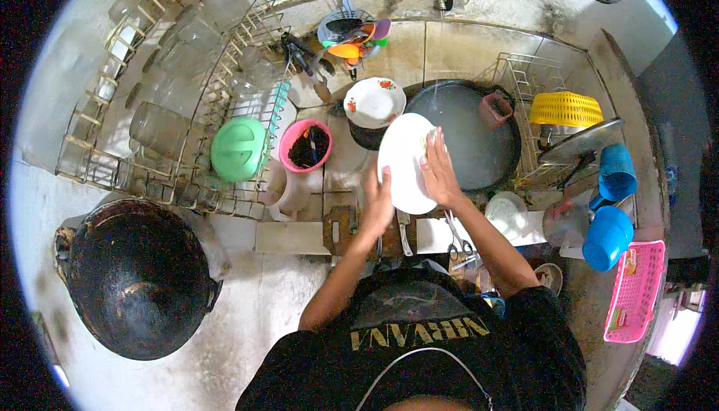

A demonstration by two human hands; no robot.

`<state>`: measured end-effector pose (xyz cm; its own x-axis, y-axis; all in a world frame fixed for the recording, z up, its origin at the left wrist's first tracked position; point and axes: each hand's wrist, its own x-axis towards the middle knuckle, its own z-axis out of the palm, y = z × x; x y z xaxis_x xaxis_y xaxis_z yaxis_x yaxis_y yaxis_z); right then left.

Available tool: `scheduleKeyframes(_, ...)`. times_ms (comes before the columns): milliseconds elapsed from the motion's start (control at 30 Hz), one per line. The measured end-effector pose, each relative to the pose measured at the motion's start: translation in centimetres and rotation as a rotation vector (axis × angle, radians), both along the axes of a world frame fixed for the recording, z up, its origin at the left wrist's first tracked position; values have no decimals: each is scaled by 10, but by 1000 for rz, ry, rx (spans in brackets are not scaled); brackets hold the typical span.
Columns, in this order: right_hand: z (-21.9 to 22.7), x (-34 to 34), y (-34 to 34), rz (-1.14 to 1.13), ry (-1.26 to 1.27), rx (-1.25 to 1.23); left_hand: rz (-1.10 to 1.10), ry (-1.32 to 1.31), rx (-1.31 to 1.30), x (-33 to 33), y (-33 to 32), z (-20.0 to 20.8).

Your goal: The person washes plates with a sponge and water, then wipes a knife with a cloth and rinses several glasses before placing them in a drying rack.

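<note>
Wire dish rack (120, 189) along the left side — glass jars stand inside it. A black wok (142, 291) with loop handles is located below the rack, inner face in view. A wide, dark basin (517, 145) containing water occupies the area right of centre. A pink basket (633, 314) is at the far right.

The white plate (404, 158) is held up in front of the person, tilted, overlapping the basin's left edge from this viewpoint. The left hand (376, 205) grasps its left edge, thumb laid over the rim. The right hand (440, 170) is spread against the right part of the plate, fingers extended; whether anything lies under them cannot be told.

Behind the held plate, a flowered plate (374, 102) sits over a dark pot (365, 138). A yellow colander (567, 108) is beyond the basin to the right — two blue cups (608, 239) are nearer the person. Left of the pot, a pink bowl (285, 158) contains dark matter. Smallest items noted: scissors (452, 230) and a knife (405, 237), both near the forearms.
</note>
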<state>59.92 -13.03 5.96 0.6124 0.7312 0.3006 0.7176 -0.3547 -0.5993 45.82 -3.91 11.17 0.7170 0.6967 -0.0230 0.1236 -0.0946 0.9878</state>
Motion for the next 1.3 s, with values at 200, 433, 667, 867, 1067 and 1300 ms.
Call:
scheduleKeyframes(200,14,-6,18,274,-64,65,79,15,-75,-8,-6,3)
scheduleKeyframes(433,-13,-40,3,96,166,78,91,-62,4,-6,3,-6)
scheduleKeyframes(667,37,-72,8,518,372,145,205,-107,-395,-6,3,-27)
scheduleKeyframes(867,15,-44,-26,211,-6,-57,221,-120,-559,-12,17,-35)
scheduleKeyframes(1067,33,-55,-7,526,80,103,39,-85,-564,-9,7,-33)
scheduleKeyframes(1300,-17,-28,-75,173,-155,41,272,-141,-411,-31,18,-30)
